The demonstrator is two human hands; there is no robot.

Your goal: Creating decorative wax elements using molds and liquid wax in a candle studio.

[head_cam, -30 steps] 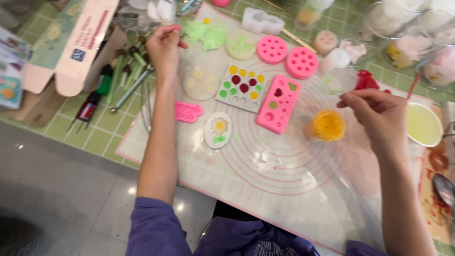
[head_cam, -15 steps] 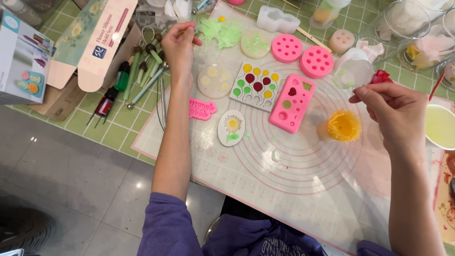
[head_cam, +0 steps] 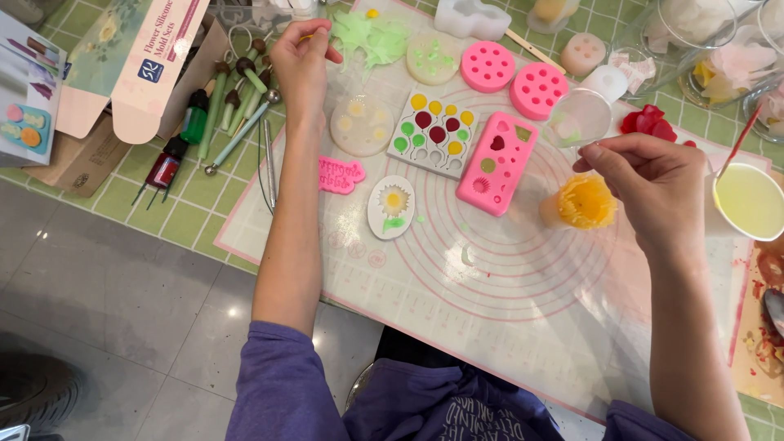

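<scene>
Head view, looking straight down on a translucent work mat (head_cam: 506,327) crowded with silicone moulds. The left hand (head_cam: 300,57) is stretched out to about eleven o'clock, fingers pinched shut on something thin and yellowish-green; what it is, I cannot tell. It sits just beside the pale green leaf pieces (head_cam: 371,37), with the row of modelling tools (head_cam: 237,98) at its nine o'clock.

The right hand (head_cam: 653,184), at roughly two o'clock, is curled with fingertips pinched together on something too small to make out, directly above the yellow flower piece (head_cam: 586,200). A clear plastic cup (head_cam: 578,118) stands just at its eleven o'clock, and a cup of pale yellow liquid (head_cam: 750,200) close at its three o'clock.

Risks, as I judge them: that right wrist is near the liquid cup, so a careless swing could tip it over the mat. The flower looks delicate; a hard pinch might crush its frills. The outstretched left forearm could drag across the oval daisy mould (head_cam: 391,206).
</scene>
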